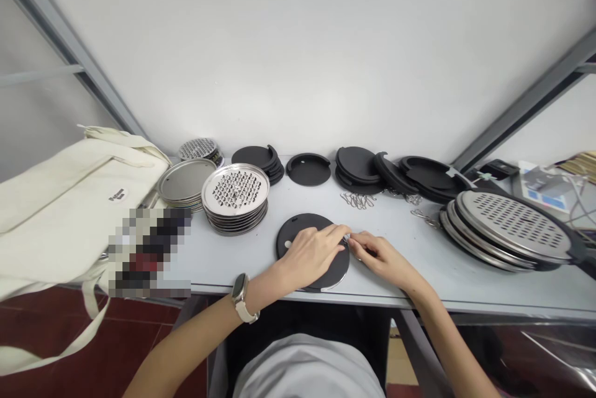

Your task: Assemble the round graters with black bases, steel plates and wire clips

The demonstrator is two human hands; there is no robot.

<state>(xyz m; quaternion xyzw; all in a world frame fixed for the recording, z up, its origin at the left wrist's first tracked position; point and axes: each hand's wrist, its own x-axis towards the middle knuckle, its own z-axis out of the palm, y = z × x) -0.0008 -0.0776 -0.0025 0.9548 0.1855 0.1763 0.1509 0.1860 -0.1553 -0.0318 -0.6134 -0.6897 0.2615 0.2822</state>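
A black round plastic plate (pixel 302 222) lies flat near the front edge of the table, with a pale spot on its left part. Across its top rests my left hand (pixel 316 252), pressing it down, with the fingers reaching to its right rim. My right hand (pixel 379 255) is closed in a pinch at that same rim, on a small shiny piece of bent wire (pixel 346 239) mostly hidden by the fingers. Both hands' fingertips nearly meet there. Behind the right hand lies a loose heap of bent wire clips (pixel 357 200).
At left stand a stack of round metal grater discs (pixel 236 190), plain metal discs (pixel 186 180) and a cream cloth bag (pixel 60 212). More black plates (pixel 310 169) line the wall. Handled graters (pixel 516 224) are piled at right. A pixelated patch hides part of the left side.
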